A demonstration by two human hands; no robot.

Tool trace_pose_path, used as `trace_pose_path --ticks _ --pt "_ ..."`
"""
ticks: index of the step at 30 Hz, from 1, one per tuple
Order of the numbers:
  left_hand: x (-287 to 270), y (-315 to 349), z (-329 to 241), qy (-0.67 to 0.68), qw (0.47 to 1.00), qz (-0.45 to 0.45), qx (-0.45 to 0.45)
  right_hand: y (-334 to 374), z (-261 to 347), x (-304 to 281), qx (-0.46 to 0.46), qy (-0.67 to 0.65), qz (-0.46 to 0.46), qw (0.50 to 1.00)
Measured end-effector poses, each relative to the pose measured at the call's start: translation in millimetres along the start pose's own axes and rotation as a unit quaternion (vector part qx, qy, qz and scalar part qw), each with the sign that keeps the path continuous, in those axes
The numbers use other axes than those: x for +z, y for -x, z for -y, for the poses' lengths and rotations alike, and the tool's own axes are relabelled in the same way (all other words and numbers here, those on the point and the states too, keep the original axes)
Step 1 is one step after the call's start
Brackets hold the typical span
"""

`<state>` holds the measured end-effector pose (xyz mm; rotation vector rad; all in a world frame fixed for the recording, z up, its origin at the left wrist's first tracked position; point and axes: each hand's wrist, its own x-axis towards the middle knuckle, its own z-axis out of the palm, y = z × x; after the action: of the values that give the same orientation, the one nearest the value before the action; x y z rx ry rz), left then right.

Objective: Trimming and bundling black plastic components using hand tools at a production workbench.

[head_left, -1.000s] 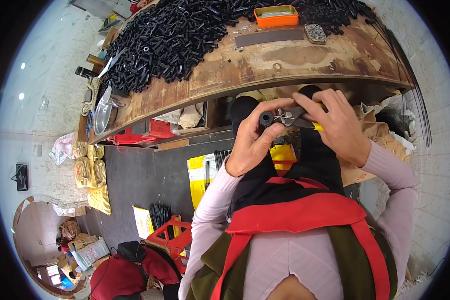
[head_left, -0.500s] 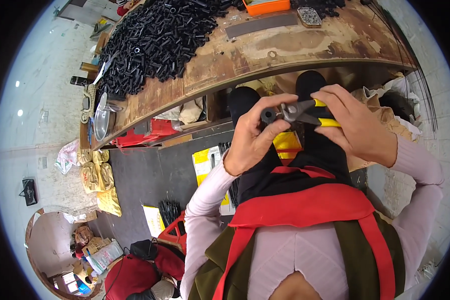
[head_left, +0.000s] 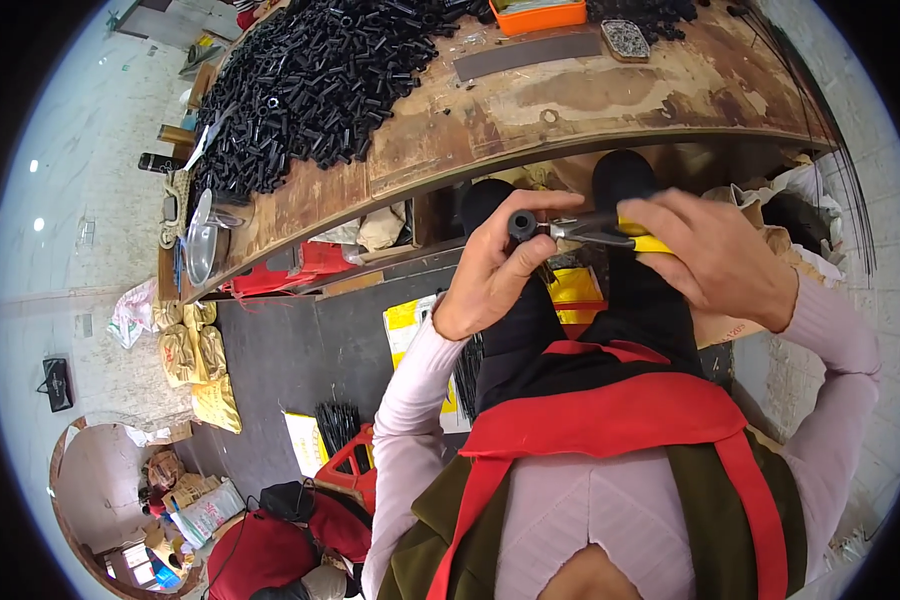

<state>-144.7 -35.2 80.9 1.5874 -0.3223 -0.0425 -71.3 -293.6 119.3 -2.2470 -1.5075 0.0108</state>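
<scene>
Worn wooden counter (head_left: 610,95) carries a heap of black tubes (head_left: 310,90). Below its edge, the left hand (head_left: 490,275) pinches a short black tube (head_left: 522,225) in closed fingers; the right hand (head_left: 715,255) grips yellow-handled pliers (head_left: 600,232), apparently biting the tube.

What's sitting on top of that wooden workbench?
On the workbench: a heap of black tubes, an orange tray and a small dish. The tabletop beneath the heap is hidden.

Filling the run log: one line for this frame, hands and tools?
left hand: holds short black tube piece | right hand: grips yellow-handled pliers, tips at tube | behind: worn wooden bench, heap of black tubes
</scene>
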Motion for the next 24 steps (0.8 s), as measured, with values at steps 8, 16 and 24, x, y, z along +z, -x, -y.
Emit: trace_pose_path --ticks 8,16,24 --pt "-4.1 -3.4 5.1 0.016 1.000 0.025 0.003 -12.5 12.1 -14.4 0.203 -0.239 0.136 0.940" --pt "-7.7 -4.7 10.6 0.016 1.000 -0.001 -0.004 -21.7 8.9 -10.2 0.248 -0.475 0.179 0.825" --pt "-5.9 -3.7 9.0 -0.005 0.999 0.031 -0.015 -6.1 -3.9 30.3 0.071 -0.221 -0.059 0.971"
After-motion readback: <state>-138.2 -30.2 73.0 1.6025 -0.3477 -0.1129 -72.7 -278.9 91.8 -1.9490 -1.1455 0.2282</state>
